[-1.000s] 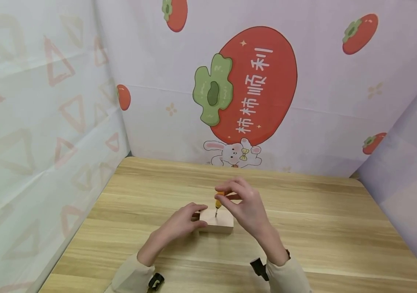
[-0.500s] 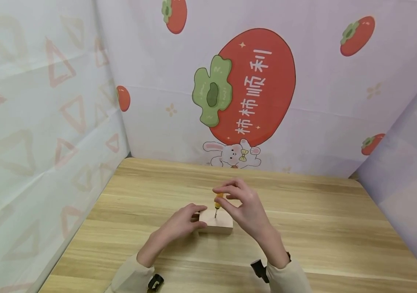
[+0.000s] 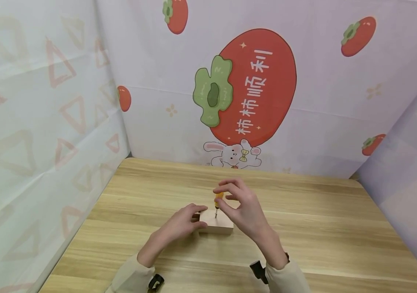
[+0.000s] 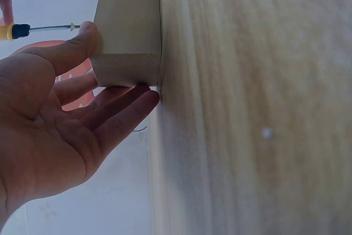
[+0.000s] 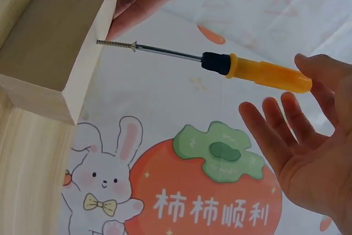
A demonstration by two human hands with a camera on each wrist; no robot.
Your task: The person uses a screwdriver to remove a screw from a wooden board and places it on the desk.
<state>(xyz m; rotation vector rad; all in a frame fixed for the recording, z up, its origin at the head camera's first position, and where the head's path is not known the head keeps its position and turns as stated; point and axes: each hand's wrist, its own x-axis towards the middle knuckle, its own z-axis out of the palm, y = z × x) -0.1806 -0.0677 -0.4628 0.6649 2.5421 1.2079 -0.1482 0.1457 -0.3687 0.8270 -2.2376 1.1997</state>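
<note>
A pale wooden block (image 3: 224, 221) lies on the table with its left end in my left hand (image 3: 180, 223), thumb on one side and fingers on the other. A screw (image 5: 116, 44) stands in its top face, most of the threaded shank still showing. Lined up with the screw is a screwdriver (image 5: 264, 74) with a yellow handle and black collar, its tip meeting the screw head. My right hand (image 3: 248, 208) holds the handle near its end between thumb and forefinger. The other fingers of that hand stand spread away from the handle in the right wrist view.
The wood-grain table (image 3: 322, 228) reaches back to a printed cloth (image 3: 157, 130) with persimmons and a rabbit. Cloth walls also stand at the left (image 3: 47, 134) and right. Both wrists carry black camera mounts (image 3: 259, 270).
The right hand's fingers have shifted slightly around the screwdriver handle and stand a little more spread. Left hand and block have stayed in place.
</note>
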